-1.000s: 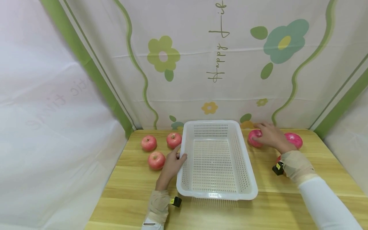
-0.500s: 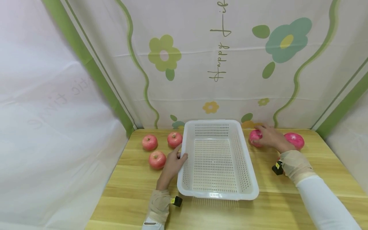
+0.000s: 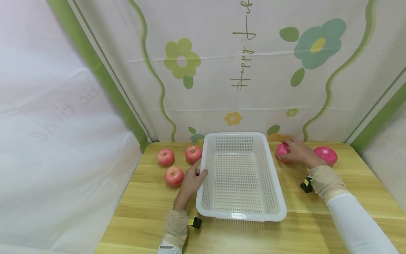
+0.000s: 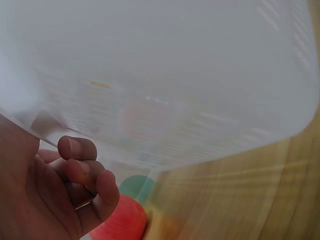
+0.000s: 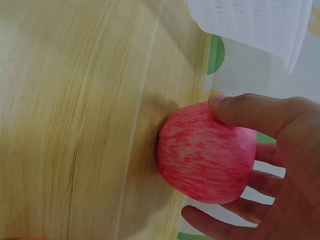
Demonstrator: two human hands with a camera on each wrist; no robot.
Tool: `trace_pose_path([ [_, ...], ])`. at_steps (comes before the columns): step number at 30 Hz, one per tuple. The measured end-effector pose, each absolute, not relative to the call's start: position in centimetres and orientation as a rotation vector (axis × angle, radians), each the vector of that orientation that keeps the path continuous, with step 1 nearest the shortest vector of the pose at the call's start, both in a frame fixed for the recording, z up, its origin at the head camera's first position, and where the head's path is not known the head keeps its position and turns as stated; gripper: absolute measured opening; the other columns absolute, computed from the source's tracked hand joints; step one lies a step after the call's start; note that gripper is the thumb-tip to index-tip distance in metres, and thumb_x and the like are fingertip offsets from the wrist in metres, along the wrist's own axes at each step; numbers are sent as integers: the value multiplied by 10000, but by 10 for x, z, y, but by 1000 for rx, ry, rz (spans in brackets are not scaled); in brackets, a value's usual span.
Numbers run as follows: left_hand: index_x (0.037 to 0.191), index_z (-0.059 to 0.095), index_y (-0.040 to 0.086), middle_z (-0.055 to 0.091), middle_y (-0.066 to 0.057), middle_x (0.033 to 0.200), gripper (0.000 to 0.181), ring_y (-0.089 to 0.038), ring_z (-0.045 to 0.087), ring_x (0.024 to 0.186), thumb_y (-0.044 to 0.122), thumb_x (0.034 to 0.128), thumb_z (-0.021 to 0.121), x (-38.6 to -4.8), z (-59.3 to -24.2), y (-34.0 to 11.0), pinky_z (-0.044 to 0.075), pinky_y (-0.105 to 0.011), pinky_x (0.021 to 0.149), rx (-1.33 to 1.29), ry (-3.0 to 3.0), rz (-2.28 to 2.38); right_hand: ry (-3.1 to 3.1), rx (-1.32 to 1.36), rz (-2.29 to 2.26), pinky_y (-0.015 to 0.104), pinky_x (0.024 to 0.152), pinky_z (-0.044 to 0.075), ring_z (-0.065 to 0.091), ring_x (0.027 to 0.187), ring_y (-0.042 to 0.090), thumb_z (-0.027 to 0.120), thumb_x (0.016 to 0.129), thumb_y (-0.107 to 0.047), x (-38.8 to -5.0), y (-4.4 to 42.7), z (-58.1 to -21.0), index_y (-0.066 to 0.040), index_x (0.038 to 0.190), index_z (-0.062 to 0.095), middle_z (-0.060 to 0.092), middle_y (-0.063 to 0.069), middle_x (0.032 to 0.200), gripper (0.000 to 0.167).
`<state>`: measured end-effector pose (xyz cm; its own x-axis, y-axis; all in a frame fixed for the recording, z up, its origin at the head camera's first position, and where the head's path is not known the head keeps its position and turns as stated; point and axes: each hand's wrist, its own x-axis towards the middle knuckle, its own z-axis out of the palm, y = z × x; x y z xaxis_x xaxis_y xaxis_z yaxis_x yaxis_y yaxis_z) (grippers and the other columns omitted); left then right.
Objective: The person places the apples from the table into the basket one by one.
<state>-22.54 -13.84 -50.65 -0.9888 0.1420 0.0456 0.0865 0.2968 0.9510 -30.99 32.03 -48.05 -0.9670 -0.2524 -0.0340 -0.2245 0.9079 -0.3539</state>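
Note:
A white plastic basket (image 3: pixel 238 183) with perforated walls stands mid-table, with nothing inside. My left hand (image 3: pixel 191 180) grips its left rim, thumb over the edge; in the left wrist view, curled fingers (image 4: pixel 82 172) show under the rim. To the right of the basket, my right hand (image 3: pixel 299 152) holds a streaked red apple (image 5: pixel 207 155) against the tabletop. The thumb lies on one side of it and the fingers curl around the other, partly hidden behind the fruit. A pinkish-red round fruit (image 3: pixel 326 156) lies just right of that hand.
Three red apples (image 3: pixel 166 157) lie left of the basket, one close to the left hand. Beneath the right wrist, a bit of something red shows, mostly hidden. A printed white curtain (image 3: pixel 215 98) rises along the back edge of the wooden table (image 3: pixel 142 211).
Both hands keep their places on the basket rim and the apple. Only the head view has shifted slightly, so everything sits a little further right.

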Motion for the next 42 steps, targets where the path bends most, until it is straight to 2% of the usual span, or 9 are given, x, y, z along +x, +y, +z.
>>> trace_pose_path([
  [10,1614,483,175,795,-218,985,601,-238,779,758,232,1036,639,-227,-507,-138,651,-353,636,186,2514,1822,2987,-389,-565,777,1045,455,477,1321,645,802,893,-333,-312,320,-481,126,1479,488,417,438,1502,808],
  [24,1613,485,188,794,-225,988,592,-252,783,770,238,1043,638,-228,-510,-137,652,-353,649,179,2526,1803,2995,-398,-566,763,1044,463,481,1325,625,822,885,-356,-315,321,-483,114,1472,499,419,431,1509,819],
  [42,1608,494,196,800,-200,985,588,-212,771,750,252,1042,639,-228,-511,-137,649,-356,639,174,2539,1798,3018,-429,-493,778,1036,460,467,1347,634,804,874,-310,-309,317,-464,97,1504,474,431,406,1524,819],
])
